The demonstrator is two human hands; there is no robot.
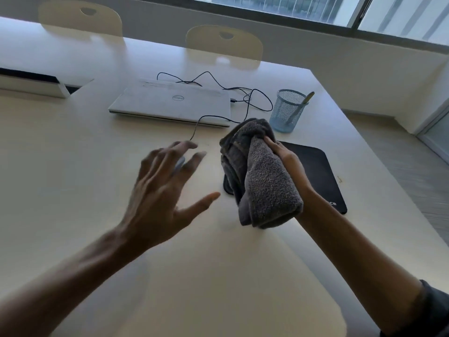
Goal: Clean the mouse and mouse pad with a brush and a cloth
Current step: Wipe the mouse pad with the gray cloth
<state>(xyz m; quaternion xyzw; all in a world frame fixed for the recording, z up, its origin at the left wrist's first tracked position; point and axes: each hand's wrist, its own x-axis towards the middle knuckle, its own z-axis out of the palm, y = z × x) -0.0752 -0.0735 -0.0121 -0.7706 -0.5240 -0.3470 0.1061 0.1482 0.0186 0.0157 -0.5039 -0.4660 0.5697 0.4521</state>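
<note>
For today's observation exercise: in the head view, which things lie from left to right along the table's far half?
Open cable hatch → closed laptop → blue mesh pen holder.

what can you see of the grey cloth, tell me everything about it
The grey cloth looks like thick terry towelling, bunched and folded over itself. The right hand grips it, fingertips pressed into its upper folds, holding it up above the table in front of the black mouse pad. Its lower end hangs loose. The left hand is apart from it.
</note>
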